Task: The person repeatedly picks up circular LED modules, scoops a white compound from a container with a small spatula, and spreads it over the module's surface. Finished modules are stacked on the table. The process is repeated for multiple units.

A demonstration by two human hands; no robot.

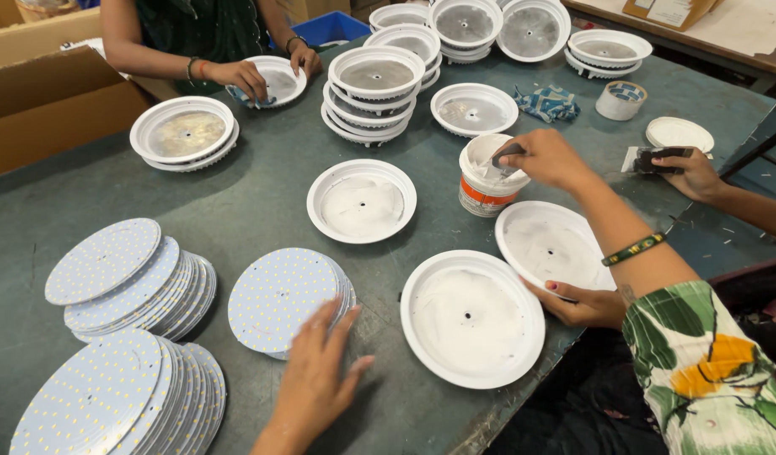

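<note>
Under the left hand's [316,379] fingertips, near edge of the dotted disc stack [283,297].

Worktable [262,181]: grey-green top, scuffed, evenly lit. Cardboard boxes [42,101] beside its far left edge; blue crate [333,27] behind it; wooden bench [742,38] beyond its far right corner.

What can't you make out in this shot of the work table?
- Head view: the wearer's right hand is outside the frame.
- The left hand is blurred; whether it touches the stack of round white dotted boards is unclear.
- The tool's tip in the white plastic tub with an orange band is hidden by a co-worker's hand.
</note>
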